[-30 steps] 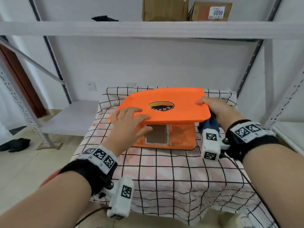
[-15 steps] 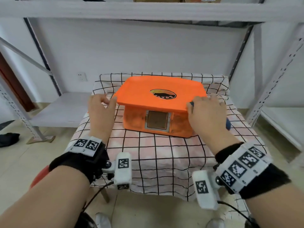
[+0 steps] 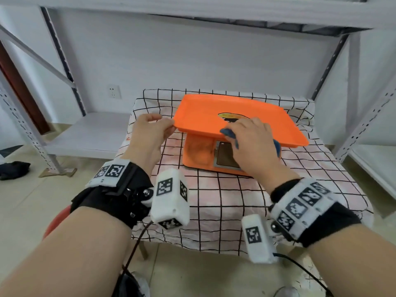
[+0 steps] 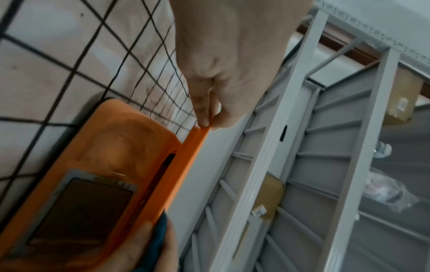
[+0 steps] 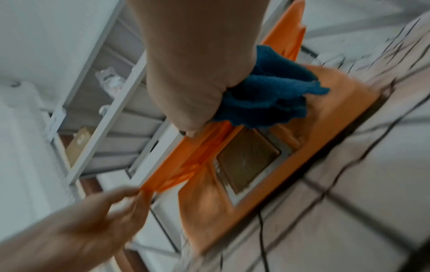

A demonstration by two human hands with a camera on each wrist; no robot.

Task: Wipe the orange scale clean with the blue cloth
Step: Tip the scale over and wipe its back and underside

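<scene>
The orange scale [image 3: 214, 112] stands on a table under a checked cloth [image 3: 225, 200], its flat platter above a body with a dark display [image 3: 225, 157]. My left hand [image 3: 150, 129] pinches the platter's near left corner between fingers and thumb, as the left wrist view shows [image 4: 207, 121]. My right hand [image 3: 250, 142] holds the bunched blue cloth [image 3: 228, 132] against the platter's front edge, left of the round logo. In the right wrist view the blue cloth [image 5: 267, 92] bulges out under the palm, above the display [image 5: 249, 156].
Grey metal shelving [image 3: 90, 133] stands left, right and overhead around the table. A wall socket [image 3: 113, 92] sits behind to the left. Dark cloth [image 3: 12, 170] lies on the floor at far left. Cables hang from both wrist cameras.
My right hand with the cloth has slid left along the platter's front edge, from the right corner toward the middle. My left hand has closed on the left corner. The head has tipped down.
</scene>
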